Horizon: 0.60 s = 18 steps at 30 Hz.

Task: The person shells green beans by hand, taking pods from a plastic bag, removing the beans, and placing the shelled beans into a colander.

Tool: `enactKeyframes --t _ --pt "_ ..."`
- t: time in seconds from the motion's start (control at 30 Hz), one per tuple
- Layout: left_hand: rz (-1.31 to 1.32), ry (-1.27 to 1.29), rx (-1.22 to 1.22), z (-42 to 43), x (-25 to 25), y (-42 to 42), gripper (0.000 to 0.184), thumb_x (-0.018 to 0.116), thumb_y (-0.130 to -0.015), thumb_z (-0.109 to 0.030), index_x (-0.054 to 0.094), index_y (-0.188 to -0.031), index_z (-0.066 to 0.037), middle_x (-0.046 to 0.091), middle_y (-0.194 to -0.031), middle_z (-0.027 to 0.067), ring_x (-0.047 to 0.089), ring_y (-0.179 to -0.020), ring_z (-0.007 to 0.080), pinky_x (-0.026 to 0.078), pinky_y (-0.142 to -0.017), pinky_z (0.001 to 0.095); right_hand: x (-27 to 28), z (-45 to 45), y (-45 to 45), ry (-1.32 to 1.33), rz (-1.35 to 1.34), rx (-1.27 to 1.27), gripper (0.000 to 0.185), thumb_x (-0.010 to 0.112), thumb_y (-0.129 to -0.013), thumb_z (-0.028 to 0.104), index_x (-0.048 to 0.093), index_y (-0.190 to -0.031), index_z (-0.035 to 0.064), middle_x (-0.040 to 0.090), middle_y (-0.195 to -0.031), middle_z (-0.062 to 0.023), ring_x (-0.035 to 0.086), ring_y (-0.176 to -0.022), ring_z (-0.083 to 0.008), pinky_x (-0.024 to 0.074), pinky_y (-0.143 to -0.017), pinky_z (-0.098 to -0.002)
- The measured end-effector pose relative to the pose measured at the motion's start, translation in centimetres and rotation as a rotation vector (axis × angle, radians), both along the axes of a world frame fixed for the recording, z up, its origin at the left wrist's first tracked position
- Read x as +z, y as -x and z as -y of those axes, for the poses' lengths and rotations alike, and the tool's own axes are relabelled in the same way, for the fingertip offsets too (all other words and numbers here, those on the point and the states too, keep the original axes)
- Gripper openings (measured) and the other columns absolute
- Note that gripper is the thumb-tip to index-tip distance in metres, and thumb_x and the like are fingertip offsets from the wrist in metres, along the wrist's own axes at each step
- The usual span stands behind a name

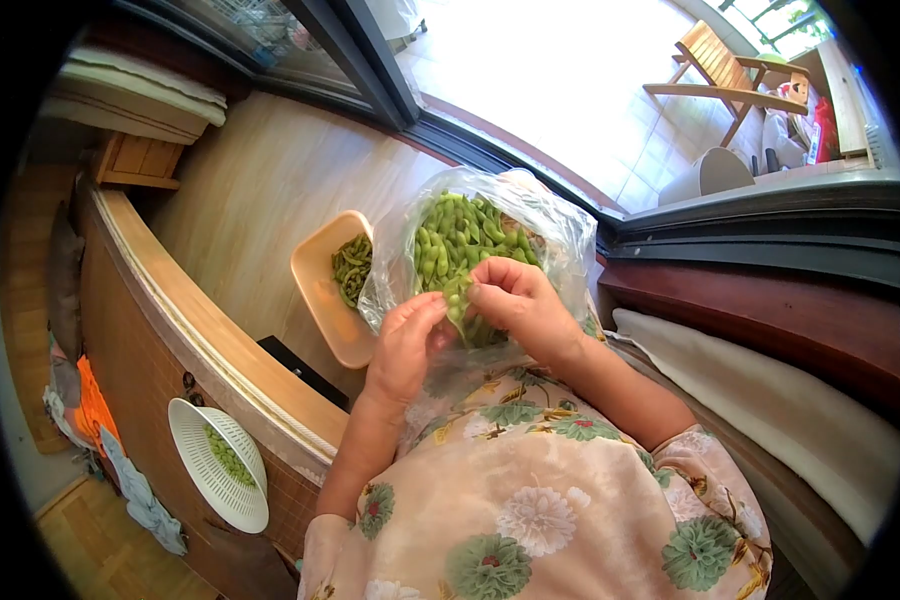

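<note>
Floral top [530, 480] closest to camera, fills bottom centre. Beyond it, both hands meet over an open clear plastic bag [390, 262] full of green pods [458, 235]. One single pod [457, 303] sits between the hands, at the fingertips, above the near part of the heap. Left hand [400, 345]: thumb and index nearly closed, pinching the pod's left side; other fingers curled, partly hidden. Right hand [528, 308]: thumb and index pinched together at the pod's right side, other fingers bent in, nothing else seen in it. Exact fingertip gap too small to tell.

Tan basin [342, 318] just left of the bag, darker green pods or shells [352, 268] at its far right side, partly behind the bag. White colander [202, 465] farther left, tilted in view, on a brown mat [160, 350], pale green beans [230, 458] inside. Wooden chair [715, 62] well apart, upper right, past the door frame [370, 75].
</note>
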<state>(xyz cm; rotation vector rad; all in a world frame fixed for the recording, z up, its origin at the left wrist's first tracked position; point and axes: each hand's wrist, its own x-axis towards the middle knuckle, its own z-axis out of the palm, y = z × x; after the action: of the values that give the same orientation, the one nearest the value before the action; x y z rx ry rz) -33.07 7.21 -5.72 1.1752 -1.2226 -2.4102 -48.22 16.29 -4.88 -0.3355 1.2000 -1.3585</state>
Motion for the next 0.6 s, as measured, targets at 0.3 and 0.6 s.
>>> enactKeyframes --t 0.3,0.6 --pt "0.148 0.482 -0.125 -0.5 0.4 0.2 0.020 0.050 -0.096 -0.016 0.061 -0.093 0.001 0.053 -0.072 -0.0032 0.045 -0.067 0.0047 0.038 -0.059 0.0222 -1.3 -0.1 -0.2 0.042 -0.047 0.002 0.007 0.058 -0.083 0.005 0.059 -0.089 0.0021 0.053 -0.074 0.0036 0.045 -0.066 -0.0034 0.0358 -0.057 -0.0198" --pt "0.160 0.409 -0.136 -0.6 0.2 0.1 0.025 0.048 -0.093 -0.016 0.060 -0.100 0.004 0.055 -0.075 -0.0014 0.048 -0.070 0.0068 0.040 -0.061 0.0233 -1.9 0.0 -0.5 0.031 -0.210 0.022 0.012 0.061 -0.078 0.006 0.058 -0.088 -0.0003 0.049 -0.070 0.0037 0.044 -0.065 -0.0041 0.0374 -0.056 -0.0218"
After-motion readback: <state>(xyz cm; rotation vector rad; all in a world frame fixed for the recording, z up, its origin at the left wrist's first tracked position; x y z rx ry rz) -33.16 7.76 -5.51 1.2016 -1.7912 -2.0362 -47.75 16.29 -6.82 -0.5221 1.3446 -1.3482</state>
